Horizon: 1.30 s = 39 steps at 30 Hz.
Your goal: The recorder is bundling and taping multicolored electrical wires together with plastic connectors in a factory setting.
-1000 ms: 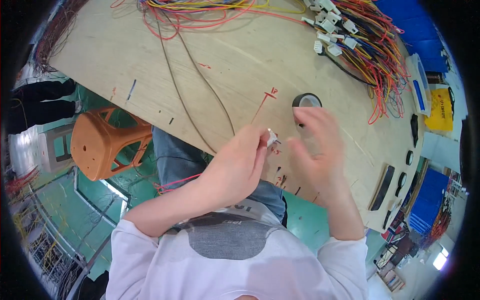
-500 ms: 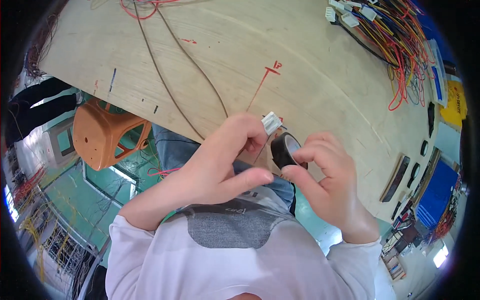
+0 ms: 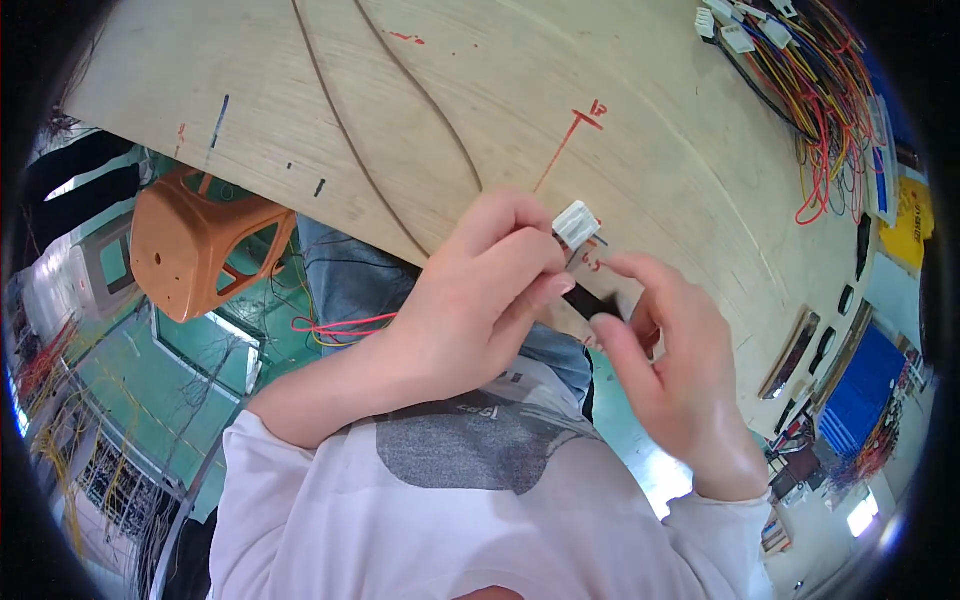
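A person's left hand (image 3: 460, 300) pinches its fingers together at the near end of a white connector (image 3: 576, 225), just above and right of the frame's centre, while the right hand (image 3: 685, 360) curls thumb and fingers about black tape (image 3: 589, 303), its dark strip spanning the gap between the hands. Across the worktop (image 3: 700, 220), coloured wires (image 3: 800, 75) lie bundled at upper right; an orange stool (image 3: 165, 255) stands at the frame's left.

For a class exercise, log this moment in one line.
left hand: holding white connector | right hand: gripping black tape | tape: between hands
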Each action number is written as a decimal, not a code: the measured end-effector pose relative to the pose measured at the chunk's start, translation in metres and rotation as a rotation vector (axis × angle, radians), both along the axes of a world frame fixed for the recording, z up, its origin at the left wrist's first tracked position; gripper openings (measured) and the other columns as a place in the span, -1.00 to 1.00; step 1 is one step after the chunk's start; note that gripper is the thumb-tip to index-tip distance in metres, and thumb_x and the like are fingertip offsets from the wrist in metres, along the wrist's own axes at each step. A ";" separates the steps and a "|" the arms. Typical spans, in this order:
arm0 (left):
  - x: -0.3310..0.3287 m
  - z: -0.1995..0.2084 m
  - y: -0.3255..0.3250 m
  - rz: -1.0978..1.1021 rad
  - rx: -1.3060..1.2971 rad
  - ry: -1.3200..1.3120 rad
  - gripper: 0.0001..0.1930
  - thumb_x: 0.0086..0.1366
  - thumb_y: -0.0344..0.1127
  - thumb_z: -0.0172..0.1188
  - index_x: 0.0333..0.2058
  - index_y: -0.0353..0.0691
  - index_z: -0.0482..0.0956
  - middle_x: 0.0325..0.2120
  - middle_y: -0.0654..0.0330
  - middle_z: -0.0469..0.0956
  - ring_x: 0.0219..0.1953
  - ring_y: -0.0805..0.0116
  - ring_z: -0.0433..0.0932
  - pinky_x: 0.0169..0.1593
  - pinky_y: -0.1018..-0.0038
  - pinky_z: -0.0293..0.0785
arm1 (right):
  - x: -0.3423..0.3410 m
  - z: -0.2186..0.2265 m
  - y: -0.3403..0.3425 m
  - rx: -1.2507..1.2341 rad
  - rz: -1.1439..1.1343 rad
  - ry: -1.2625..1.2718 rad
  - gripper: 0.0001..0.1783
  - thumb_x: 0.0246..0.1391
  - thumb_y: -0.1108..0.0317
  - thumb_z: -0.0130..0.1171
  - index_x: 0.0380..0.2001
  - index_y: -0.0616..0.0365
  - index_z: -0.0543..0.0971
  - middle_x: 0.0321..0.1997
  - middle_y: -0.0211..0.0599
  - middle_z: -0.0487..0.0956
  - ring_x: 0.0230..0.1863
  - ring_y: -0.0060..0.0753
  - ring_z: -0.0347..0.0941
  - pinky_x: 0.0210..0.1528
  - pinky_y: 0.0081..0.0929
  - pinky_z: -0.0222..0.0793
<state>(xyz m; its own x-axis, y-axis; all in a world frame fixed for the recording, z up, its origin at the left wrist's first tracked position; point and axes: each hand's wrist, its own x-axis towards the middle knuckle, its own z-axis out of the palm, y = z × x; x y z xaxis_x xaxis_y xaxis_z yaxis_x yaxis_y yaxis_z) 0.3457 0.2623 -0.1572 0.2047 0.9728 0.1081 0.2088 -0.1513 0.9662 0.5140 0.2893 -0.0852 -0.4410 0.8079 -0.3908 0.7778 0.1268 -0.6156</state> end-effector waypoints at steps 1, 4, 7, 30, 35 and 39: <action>0.001 -0.001 0.001 0.054 0.015 0.015 -0.90 0.01 -0.57 0.08 -0.49 -0.30 0.35 -0.38 0.12 0.28 -0.46 0.41 0.33 -0.46 0.57 0.28 | 0.000 -0.003 0.002 -0.003 0.003 -0.002 -0.76 -0.18 0.47 0.12 -0.33 0.20 0.42 -0.70 -0.35 0.34 -0.66 -0.33 0.25 -0.50 -0.46 0.16; 0.006 -0.001 0.002 0.168 -0.163 -0.023 -0.90 0.01 -0.59 0.08 -0.53 -0.31 0.33 -0.38 0.12 0.27 -0.53 0.48 0.32 -0.55 0.63 0.25 | -0.003 -0.018 0.007 -0.333 -0.177 0.131 -0.88 -0.11 0.44 0.06 -0.45 0.24 0.46 -0.78 -0.30 0.35 -0.75 -0.42 0.26 -0.65 -0.51 0.14; 0.010 0.003 0.005 0.217 -0.106 0.116 -0.89 0.02 -0.59 0.06 -0.57 -0.31 0.30 -0.39 0.11 0.28 -0.58 0.52 0.30 -0.61 0.66 0.21 | -0.008 -0.030 0.013 -0.451 -0.308 0.228 -0.86 -0.07 0.40 0.03 -0.54 0.28 0.46 -0.77 -0.26 0.39 -0.75 -0.52 0.28 -0.69 -0.54 0.13; 0.020 0.002 0.012 0.283 -0.052 0.295 -0.91 0.02 -0.55 0.03 -0.56 -0.32 0.30 -0.61 0.14 0.35 -0.56 0.28 0.32 -0.51 0.45 0.24 | -0.005 -0.043 0.022 -0.503 -0.328 0.278 -0.83 -0.08 0.42 -0.01 -0.58 0.34 0.44 -0.77 -0.33 0.36 -0.71 -0.65 0.17 -0.65 -0.57 0.10; 0.025 0.001 0.012 0.308 -0.115 0.297 -0.90 0.02 -0.50 0.04 -0.56 -0.32 0.28 -0.63 0.06 0.30 -0.53 0.06 0.33 -0.49 0.30 0.25 | -0.003 -0.041 0.023 -0.546 -0.336 0.254 -0.89 -0.02 0.47 -0.02 -0.52 0.30 0.44 -0.63 -0.51 0.41 -0.58 -0.81 0.23 -0.57 -0.78 0.15; 0.026 0.004 0.011 0.318 -0.108 0.334 -0.87 0.04 -0.46 0.06 -0.56 -0.30 0.28 -0.63 0.07 0.30 -0.54 0.07 0.33 -0.50 0.30 0.26 | -0.004 -0.038 0.021 -0.545 -0.388 0.283 -0.88 -0.01 0.45 -0.03 -0.53 0.28 0.43 -0.63 -0.52 0.40 -0.58 -0.81 0.24 -0.57 -0.78 0.15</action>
<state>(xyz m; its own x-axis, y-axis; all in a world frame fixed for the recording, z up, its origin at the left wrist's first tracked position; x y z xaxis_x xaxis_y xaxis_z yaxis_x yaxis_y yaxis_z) 0.3715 0.2732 -0.1536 -0.0991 0.9949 -0.0183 0.5302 0.0684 0.8451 0.5097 0.3101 -0.1229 -0.3062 0.6493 -0.6962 0.5064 -0.5082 -0.6967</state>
